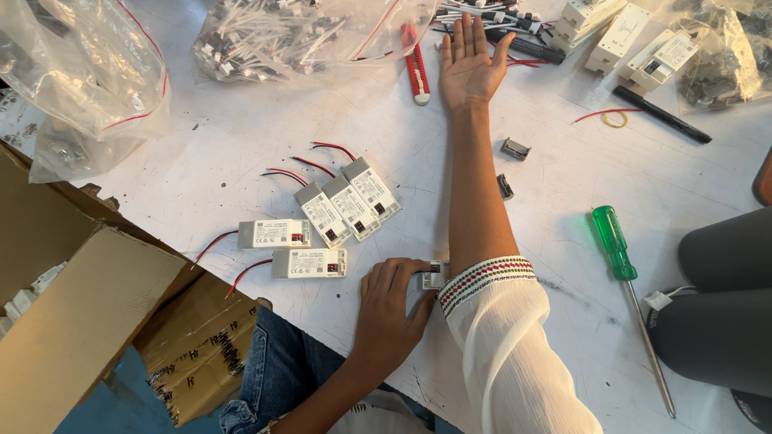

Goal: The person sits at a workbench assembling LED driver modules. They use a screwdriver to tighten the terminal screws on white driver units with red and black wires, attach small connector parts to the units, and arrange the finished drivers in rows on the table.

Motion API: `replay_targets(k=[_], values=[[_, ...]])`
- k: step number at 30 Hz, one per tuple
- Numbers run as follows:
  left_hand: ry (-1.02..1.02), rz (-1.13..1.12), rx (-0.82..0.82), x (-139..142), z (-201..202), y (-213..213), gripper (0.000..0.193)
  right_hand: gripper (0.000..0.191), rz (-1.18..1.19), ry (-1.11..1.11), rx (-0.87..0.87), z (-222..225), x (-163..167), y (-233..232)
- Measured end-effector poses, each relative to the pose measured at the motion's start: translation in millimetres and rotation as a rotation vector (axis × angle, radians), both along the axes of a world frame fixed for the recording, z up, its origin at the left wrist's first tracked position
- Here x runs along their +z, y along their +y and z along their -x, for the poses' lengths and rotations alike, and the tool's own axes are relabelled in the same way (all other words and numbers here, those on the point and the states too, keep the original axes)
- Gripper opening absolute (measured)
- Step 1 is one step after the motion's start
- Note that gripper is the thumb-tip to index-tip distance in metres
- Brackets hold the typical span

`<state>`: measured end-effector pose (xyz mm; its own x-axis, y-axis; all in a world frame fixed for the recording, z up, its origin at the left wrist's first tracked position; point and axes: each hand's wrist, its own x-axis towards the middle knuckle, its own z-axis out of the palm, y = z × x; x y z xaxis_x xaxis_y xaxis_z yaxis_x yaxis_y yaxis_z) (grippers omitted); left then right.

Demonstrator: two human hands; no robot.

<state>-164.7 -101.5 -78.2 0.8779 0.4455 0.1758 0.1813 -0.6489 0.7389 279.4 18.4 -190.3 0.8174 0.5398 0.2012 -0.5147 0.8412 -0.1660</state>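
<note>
The left hand (386, 309) presses on a small white box (435, 276), maybe gripping it, while the right hand (467, 68) reaches flat and open across the worktop (241, 161) toward the wires (490, 16).

Right arm (515, 337): loose white sheer sleeve ending below the elbow; cuff (482, 281) banded with red, dark and white woven trim. Forearm bare down to the right hand (468, 68). Left hand (390, 309) and forearm unsleeved. Legs: blue denim jeans (277, 374), near edge.
</note>
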Motion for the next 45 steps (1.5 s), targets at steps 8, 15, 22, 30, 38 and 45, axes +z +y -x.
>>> replay_targets(k=[8,15,22,30,38,45], values=[[0.002,0.010,0.003,2,0,-1,0.039,0.097,-0.009,0.016,-0.007,-1,-2,2],[-0.006,0.004,0.003,1,-1,-1,0.039,0.094,-0.027,0.037,-0.003,0,0,3],[0.005,0.006,-0.002,1,-2,-1,0.039,0.084,-0.073,-0.048,-0.008,-4,-7,7],[0.009,0.013,-0.005,3,-2,-1,0.036,0.065,-0.107,0.012,-0.066,-16,-10,10],[0.011,0.005,-0.003,4,-3,-1,0.036,0.061,-0.143,0.023,-0.133,-23,-10,3],[0.002,-0.011,-0.002,4,-3,-1,0.036,0.047,-0.106,-0.078,-0.185,-26,-6,-1]])
